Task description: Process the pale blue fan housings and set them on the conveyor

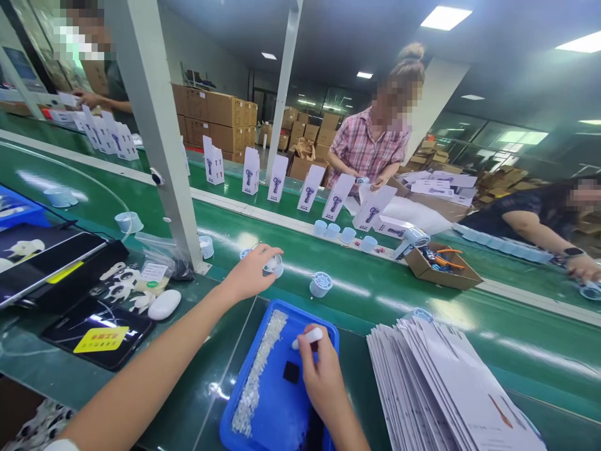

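Note:
My left hand (251, 273) reaches over the green belt, its fingers wrapped round a light blue plastic cup-shaped part (276, 267). Closer to me, my right hand (320, 363) pinches a small white pen-like stick (308, 338) above a blue tray (334, 326). Inside that tray, a band of small clear-white pieces (265, 357) runs along the left side, and a black square (291, 373) lies near my right fingers. Another light blue part (321, 284) stands on the belt to the right of my left hand.
A stack of printed white sheets (436, 376) lies right of the tray. White boxes (307, 188) line the belt's far side, near a carton of tools (444, 266). A metal post (159, 125) rises at left, beside a white computer mouse (164, 305). Co-workers (370, 144) work across the belt.

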### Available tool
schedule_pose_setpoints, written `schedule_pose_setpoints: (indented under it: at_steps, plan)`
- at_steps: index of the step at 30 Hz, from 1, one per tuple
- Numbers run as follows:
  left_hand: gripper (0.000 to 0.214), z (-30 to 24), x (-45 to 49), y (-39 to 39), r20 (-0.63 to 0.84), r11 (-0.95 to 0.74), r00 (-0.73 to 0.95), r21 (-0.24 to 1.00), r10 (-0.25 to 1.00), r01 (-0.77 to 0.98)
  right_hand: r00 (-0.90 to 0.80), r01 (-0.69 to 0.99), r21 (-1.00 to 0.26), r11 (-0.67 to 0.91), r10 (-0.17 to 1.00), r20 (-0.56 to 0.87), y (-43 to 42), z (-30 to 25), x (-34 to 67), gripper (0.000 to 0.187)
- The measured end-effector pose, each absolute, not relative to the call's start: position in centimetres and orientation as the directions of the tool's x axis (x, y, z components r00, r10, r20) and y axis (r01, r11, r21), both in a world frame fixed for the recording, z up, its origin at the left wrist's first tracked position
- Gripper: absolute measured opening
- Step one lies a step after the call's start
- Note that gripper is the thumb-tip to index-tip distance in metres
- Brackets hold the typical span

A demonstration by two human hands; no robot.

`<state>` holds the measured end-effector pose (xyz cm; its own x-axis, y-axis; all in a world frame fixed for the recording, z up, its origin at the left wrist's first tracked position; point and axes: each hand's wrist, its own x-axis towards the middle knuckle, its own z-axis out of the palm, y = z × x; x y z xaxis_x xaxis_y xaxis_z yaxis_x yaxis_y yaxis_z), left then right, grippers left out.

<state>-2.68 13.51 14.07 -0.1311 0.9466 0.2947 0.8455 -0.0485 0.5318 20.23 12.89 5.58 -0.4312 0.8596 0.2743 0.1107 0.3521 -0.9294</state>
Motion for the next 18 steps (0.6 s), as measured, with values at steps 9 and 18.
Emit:
schedule_pose_setpoints:
  at_steps: [9,18]
  plan:
    - [0.036,13.7,-1.7,6.0,0.124,-0.101,-0.541,0.992,0.832,0.073,-0.446,0.113,-0.930,0.351,0.854,0.268,13.0,4.6,20.4,0.027]
    - [0.033,10.8,-0.4,2.1,-0.079,-0.154,-0.599,0.932,0.797,-0.327,-0.478,0.212,-0.883,0.418,0.833,0.279,13.1,5.4,20.2,0.027]
